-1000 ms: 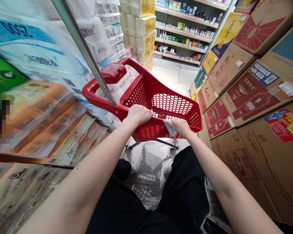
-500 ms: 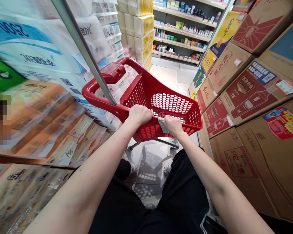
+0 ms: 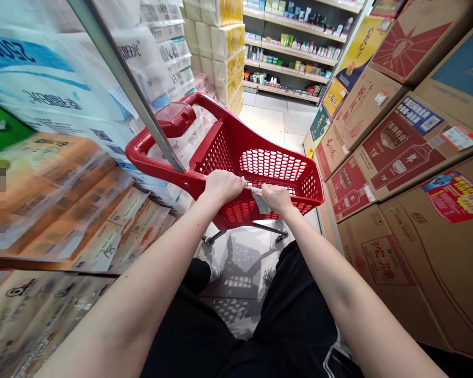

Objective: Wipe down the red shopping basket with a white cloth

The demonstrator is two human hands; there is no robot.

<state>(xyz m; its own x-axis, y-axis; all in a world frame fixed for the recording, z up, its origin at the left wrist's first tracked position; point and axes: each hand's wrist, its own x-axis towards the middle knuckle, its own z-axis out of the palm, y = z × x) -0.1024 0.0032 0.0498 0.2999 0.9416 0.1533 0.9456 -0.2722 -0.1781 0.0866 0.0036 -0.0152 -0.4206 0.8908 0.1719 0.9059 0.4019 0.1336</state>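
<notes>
A red plastic shopping cart [image 3: 256, 128] stands sideways before me, its basket pierced with rows of holes. My left hand [image 3: 224, 186] is closed around the near rim of the basket. A little to its right, my right hand [image 3: 276, 198] pinches a pale grey-green cloth [image 3: 260, 201] against the same rim, and part of the cloth hangs down the basket's outer side. The cart's looped handle [image 3: 140, 152] points left. A metal pole [image 3: 122, 79] rises from beside that handle to the upper left.
Wrapped paper packs [image 3: 98, 94] are stacked high on the left. Cardboard cartons [image 3: 410, 247] form a wall on the right. Beyond the cart, shelves [image 3: 295, 52] hold bottles and tubes. Cart wheels [image 3: 208, 240] rest on the tiled floor near my feet.
The cart and both hands appear slightly further left in view, along with the surroundings. My right hand still has the cloth at the rim, and the left keeps its grip.
</notes>
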